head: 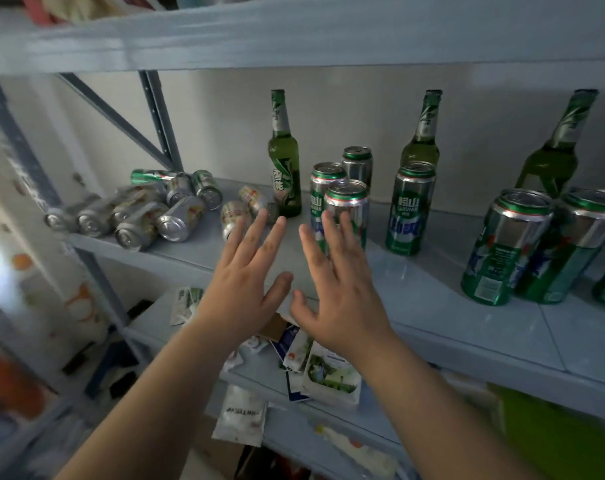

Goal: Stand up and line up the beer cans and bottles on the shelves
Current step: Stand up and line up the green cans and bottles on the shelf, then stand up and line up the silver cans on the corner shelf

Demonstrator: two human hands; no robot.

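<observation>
While the left hand (249, 271) and right hand (332, 282) hover over the shelf (432, 306), fingers spread, holding nothing, toppled cans (138, 216) lie left of a bottle (284, 168). Upright cans (346, 206) stand just past the right fingertips (328, 220), two more bottles (420, 147) beyond. Packets (332, 375) litter the lower shelf (148, 323).

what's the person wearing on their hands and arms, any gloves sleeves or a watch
Nothing worn that shows. The left hand and right hand are bare: no gloves or rings. The left forearm and right forearm are bare too, with no sleeve, watch or bracelet in view.
</observation>
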